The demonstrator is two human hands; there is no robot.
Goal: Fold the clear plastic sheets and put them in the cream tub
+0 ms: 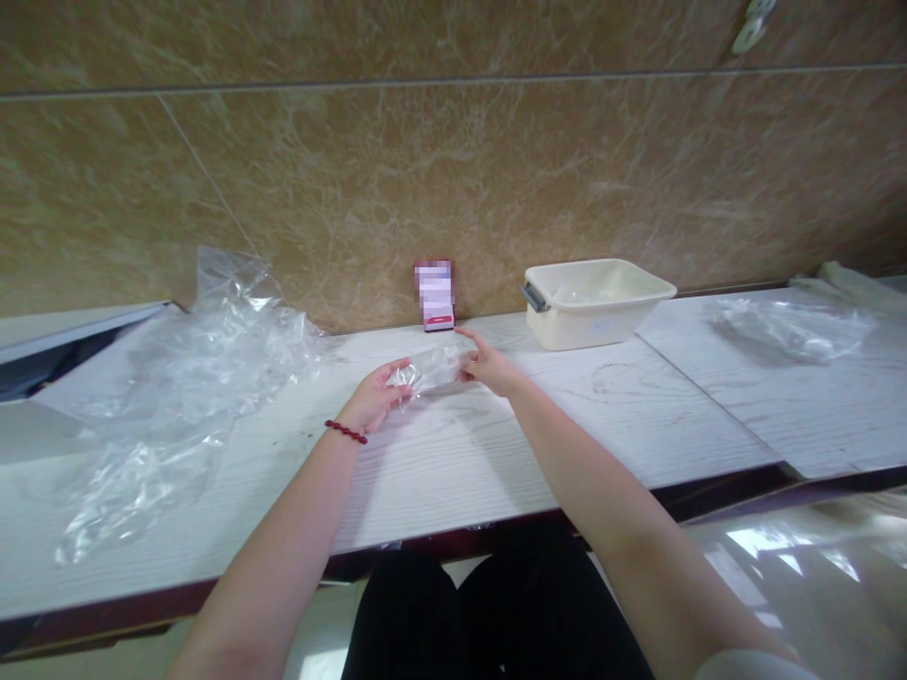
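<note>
The person's left hand (375,392), with a dark red beaded bracelet (347,433) at the wrist, pinched the left end of a clear, crumpled plastic packet (434,367) between thumb and fingers. The right hand (490,366) held the other end with curled fingers, its index finger stretched out toward the rear edge of the white wood-grain tabletop (453,472). The packet was near that edge, about midway along it—whether it touched the surface was unclear. Just behind it, a red-edged phone (437,297) with a lit screen stood upright against the brown marbled wall (496,189). Farther right along the rear edge sat a cream rectangular plastic tub (567,331) with a grey handle. A large heap of clear plastic bags (233,354) covered the left part—more clear plastic sheeting (800,326) lay toward the rear right.
</note>
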